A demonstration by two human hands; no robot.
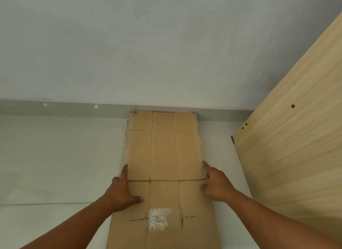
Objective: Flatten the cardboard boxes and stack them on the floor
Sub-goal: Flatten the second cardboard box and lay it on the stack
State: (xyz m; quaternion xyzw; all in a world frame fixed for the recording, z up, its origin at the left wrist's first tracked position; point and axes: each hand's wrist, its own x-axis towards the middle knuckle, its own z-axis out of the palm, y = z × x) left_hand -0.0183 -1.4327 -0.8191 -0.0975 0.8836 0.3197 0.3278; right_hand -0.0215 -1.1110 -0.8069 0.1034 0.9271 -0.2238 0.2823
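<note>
A stack of flattened brown cardboard boxes [162, 152] lies on the white floor, its far end against the baseboard. A torn white label patch [158, 218] marks the near part of the top sheet. My left hand [123, 191] rests on the stack's left edge, fingers along the side and thumb pressed flat on top. My right hand [215, 182] holds the right edge, index finger stretched along the corrugated side. Several layered edges show on both sides of the stack.
A grey-white wall [148, 54] with a grey baseboard [64, 109] stands just behind the stack. A light wooden furniture panel [288, 146] rises close on the right. White floor tiles [55, 156] stretch to the left.
</note>
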